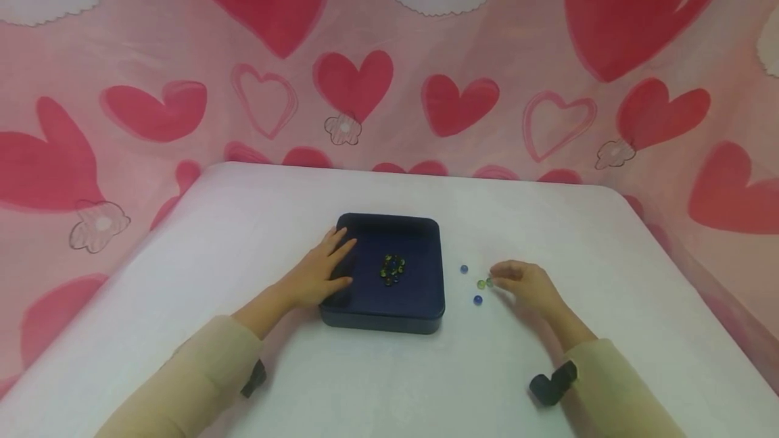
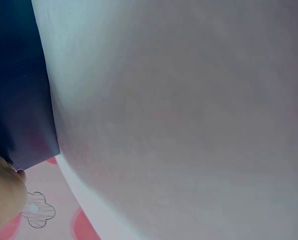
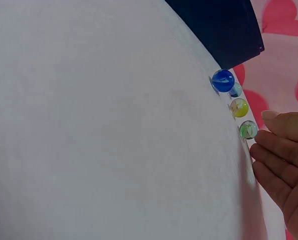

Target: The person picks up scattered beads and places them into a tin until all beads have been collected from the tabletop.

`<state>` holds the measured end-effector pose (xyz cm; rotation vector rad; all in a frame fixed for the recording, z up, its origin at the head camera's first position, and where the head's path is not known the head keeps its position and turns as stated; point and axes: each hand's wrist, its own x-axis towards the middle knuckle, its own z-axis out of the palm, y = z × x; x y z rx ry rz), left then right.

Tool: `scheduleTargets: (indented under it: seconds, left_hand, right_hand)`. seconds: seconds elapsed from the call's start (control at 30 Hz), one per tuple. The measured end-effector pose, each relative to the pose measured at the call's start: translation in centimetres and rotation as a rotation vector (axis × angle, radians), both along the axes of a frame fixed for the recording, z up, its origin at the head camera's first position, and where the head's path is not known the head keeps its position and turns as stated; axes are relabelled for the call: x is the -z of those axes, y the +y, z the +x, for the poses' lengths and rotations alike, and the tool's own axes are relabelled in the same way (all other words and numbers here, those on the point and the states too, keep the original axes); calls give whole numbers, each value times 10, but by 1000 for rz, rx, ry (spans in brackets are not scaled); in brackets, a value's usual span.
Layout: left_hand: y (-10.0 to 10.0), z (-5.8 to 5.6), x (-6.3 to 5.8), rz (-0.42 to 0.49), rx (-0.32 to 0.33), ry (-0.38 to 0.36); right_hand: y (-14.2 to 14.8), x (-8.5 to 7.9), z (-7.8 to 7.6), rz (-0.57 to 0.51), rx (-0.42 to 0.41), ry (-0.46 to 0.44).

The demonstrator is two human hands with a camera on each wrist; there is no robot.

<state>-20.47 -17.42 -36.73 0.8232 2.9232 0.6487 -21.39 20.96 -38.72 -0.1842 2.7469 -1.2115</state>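
Observation:
A dark blue square tray [image 1: 380, 306] holds a cluster of glass marbles [image 1: 392, 269] near its middle. Over the tray's left rim rests my left hand [image 1: 316, 276], fingers spread; only part of that hand [image 2: 4, 195] shows in the left wrist view. To the right of the tray, my right hand [image 1: 529, 284] is beside a clear green marble [image 3: 248, 130], its fingers fairly straight and the fingertips at or very near the marble. Close by lie a yellow-green marble [image 3: 239, 107], a blue marble [image 3: 223, 81] and a second blue marble [image 1: 464, 269].
The tray stands on a white-covered table [image 1: 262, 222]. Behind the table hangs a pink cloth [image 1: 389, 26] with red hearts. Dark devices [image 1: 552, 384] are strapped at both wrists, by the beige sleeves [image 1: 189, 370].

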Motion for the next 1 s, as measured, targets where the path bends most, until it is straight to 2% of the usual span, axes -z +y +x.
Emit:
scheduleTargets:
  seconds: [0.17,0.4,0.6,1.0]
  left_hand:
    - [1,1,-1,0,-5,-4]
    - [-1,2,-2,-3,-1,8]
    - [-2,0,-1,-2,10,23]
    - [0,-1,1,7,5,-5]
  right_hand:
    - [3,0,-1,19,-52,-11]
    - [-1,-3,0,141,-101,12]
    - [-5,-1,1,178,-76,47]
    - [-1,4,-1,157,-28,81]
